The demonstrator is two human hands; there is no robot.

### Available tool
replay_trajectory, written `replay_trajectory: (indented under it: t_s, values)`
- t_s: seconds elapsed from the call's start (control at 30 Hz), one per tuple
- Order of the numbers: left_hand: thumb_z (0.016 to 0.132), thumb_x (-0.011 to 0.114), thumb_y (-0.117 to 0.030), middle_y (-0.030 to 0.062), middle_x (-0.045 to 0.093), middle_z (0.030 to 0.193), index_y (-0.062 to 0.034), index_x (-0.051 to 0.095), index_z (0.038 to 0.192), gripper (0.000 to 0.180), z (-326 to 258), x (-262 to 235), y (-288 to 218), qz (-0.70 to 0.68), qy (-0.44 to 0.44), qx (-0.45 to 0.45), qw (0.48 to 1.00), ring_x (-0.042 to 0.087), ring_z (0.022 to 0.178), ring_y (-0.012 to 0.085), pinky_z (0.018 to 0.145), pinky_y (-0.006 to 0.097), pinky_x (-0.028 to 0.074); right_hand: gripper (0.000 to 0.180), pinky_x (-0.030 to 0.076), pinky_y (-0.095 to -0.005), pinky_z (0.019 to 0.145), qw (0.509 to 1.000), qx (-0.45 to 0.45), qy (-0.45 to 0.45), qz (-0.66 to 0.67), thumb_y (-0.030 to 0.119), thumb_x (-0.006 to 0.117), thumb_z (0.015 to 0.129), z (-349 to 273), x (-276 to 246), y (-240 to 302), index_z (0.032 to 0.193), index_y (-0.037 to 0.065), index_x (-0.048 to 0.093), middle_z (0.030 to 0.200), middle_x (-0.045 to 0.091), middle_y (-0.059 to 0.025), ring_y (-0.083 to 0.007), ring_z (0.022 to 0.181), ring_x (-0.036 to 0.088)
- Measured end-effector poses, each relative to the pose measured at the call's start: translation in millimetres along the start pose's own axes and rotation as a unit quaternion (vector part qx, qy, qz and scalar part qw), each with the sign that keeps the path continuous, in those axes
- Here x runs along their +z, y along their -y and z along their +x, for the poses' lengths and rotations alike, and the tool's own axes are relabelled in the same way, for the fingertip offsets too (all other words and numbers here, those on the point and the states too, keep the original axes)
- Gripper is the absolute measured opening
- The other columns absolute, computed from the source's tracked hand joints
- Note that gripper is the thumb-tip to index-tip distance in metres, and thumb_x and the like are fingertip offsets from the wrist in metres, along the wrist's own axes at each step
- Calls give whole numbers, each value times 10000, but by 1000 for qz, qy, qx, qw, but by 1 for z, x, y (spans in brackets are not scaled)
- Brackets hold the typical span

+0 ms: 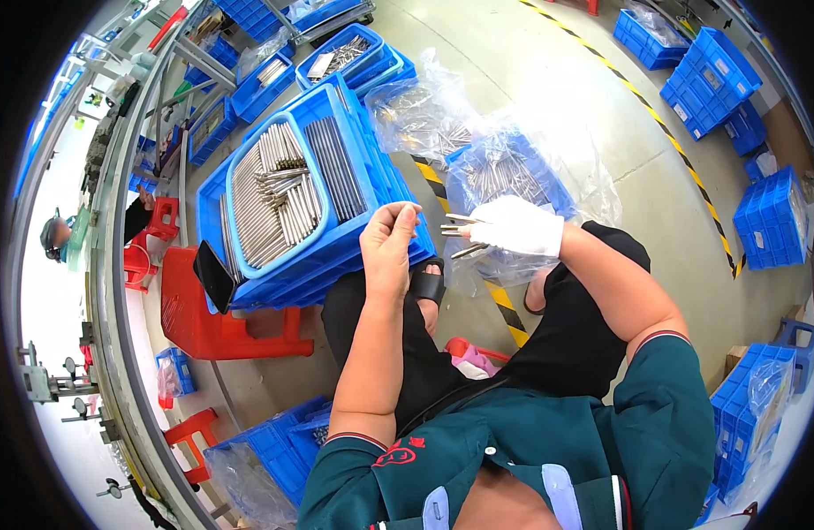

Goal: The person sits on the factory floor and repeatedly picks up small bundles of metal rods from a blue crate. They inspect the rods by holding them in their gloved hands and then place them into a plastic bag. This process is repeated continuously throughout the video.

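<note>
My right hand (519, 227), in a white glove, grips several short metal rods (469, 252) whose ends poke out to the left. My bare left hand (390, 250) is raised close by, thumb and fingertips pinched together; anything between them is too small to make out. Beyond and left of it, a light-blue oval basin (315, 232) full of silver rods (267, 190) sits on stacked blue crates (363, 168). Dark rods (334, 168) lie in a row beside the basin. Past my right hand, a blue crate (555, 188) lined with clear plastic holds more loose metal rods (504, 179).
A black flat panel (214, 278) leans at the crate's near left corner, above a red stool (190, 309). A clear bag of metal parts (422, 115) lies beyond my hands. Blue crates (769, 221) stand at right. A person (58, 234) is at far left.
</note>
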State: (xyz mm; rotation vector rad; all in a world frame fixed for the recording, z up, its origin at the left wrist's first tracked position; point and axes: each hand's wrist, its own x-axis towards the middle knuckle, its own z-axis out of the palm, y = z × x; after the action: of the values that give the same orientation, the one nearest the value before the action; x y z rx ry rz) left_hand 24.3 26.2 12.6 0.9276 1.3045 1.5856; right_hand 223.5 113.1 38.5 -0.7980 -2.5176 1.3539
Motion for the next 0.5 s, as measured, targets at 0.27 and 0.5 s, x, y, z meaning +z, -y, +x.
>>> replay_trajectory:
  t_s: [0.27, 0.5]
  values:
    - [948, 530, -205, 115, 623, 1010, -41, 570, 952, 169, -3, 21, 6, -164, 151, -115, 968, 595, 900, 159, 830, 305, 480, 333, 402, -292, 574, 962, 60, 94, 248, 382, 595, 857, 7, 37, 1, 883, 50, 610, 728, 537, -18, -127, 656, 490]
    - [965, 488, -247, 143, 630, 1002, -54, 545, 909, 208, 0, 24, 16, -198, 215, -178, 940, 615, 928, 212, 803, 346, 511, 179, 410, -227, 506, 870, 141, 196, 430, 278, 598, 861, 15, 59, -13, 873, 106, 547, 695, 527, 7, -92, 576, 514]
